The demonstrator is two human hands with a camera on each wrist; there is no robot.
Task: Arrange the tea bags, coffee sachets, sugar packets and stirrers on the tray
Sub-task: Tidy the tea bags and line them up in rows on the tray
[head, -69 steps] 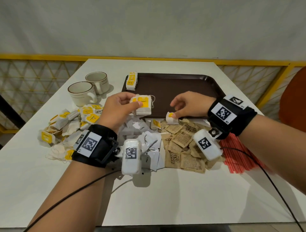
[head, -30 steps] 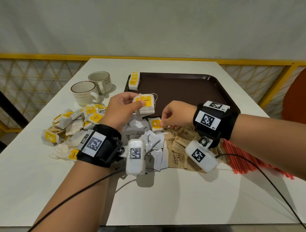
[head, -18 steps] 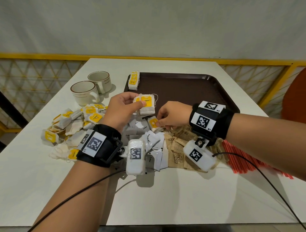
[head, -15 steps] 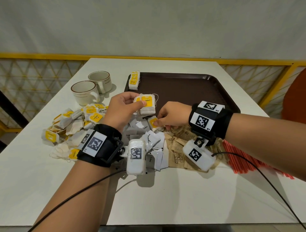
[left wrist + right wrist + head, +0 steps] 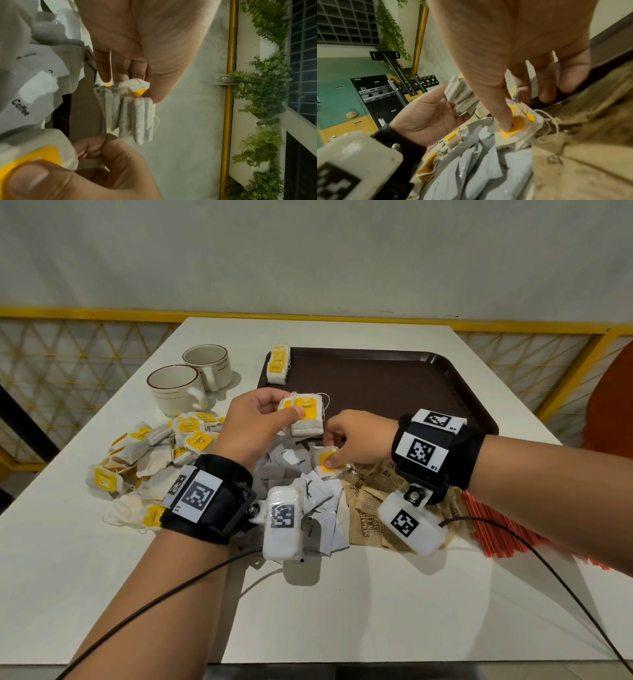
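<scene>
Head view, frame centre: left hand (image 5: 255,429) grip holds tea-bag stack (image 5: 306,418); right hand (image 5: 356,441) grip pinches single tea bag (image 5: 328,465) over coffee sachets (image 5: 310,501).

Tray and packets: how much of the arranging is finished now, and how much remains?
Done: only one row of tea bags stands in the tray. In hand: the left hand holds a small stack of tea bags; the right hand pinches another tea bag. Left: loose tea bags, coffee sachets, sugar packets, red stirrers.

White table (image 5: 329,604) w/ tray (image 5: 394,378), two cups (image 5: 191,378), prob. sachets (image 5: 308,508)
</scene>
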